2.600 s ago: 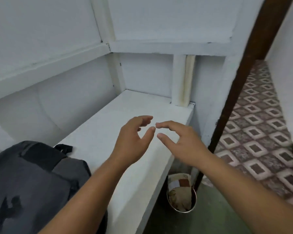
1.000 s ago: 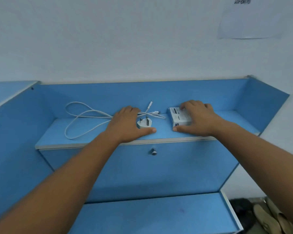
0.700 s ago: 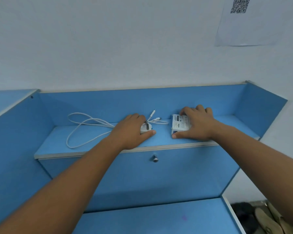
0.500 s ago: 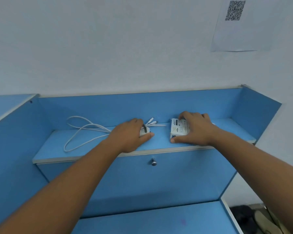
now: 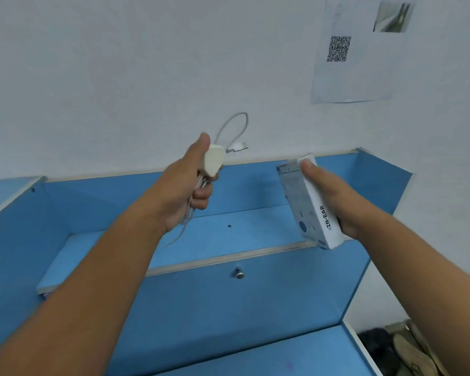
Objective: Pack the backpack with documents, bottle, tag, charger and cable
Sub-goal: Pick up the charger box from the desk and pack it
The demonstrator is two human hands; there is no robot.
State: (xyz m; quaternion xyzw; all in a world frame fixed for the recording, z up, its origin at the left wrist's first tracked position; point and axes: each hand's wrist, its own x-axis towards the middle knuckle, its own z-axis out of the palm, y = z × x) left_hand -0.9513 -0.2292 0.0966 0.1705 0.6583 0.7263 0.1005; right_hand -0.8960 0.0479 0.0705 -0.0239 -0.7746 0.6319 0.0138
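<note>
My left hand (image 5: 186,191) grips a white charger plug (image 5: 214,160) together with its white cable (image 5: 235,125), lifted above the blue shelf (image 5: 223,240). The cable loops up over the plug and also hangs down below my fist. My right hand (image 5: 330,198) holds a white box (image 5: 308,206) printed "IN-EAR", tilted, above the right end of the shelf. The backpack is not in view.
The blue shelf unit has a raised back wall, side walls and a front panel with a small metal knob (image 5: 238,273). A lower blue surface (image 5: 296,354) lies in front. A paper sheet with a QR code (image 5: 350,50) hangs on the white wall. Shoes (image 5: 410,351) lie on the floor at bottom right.
Both hands lifted off the shelf: the left raised the charger and cable, the right picked up the white box and tilted it. The shelf top is now bare.
</note>
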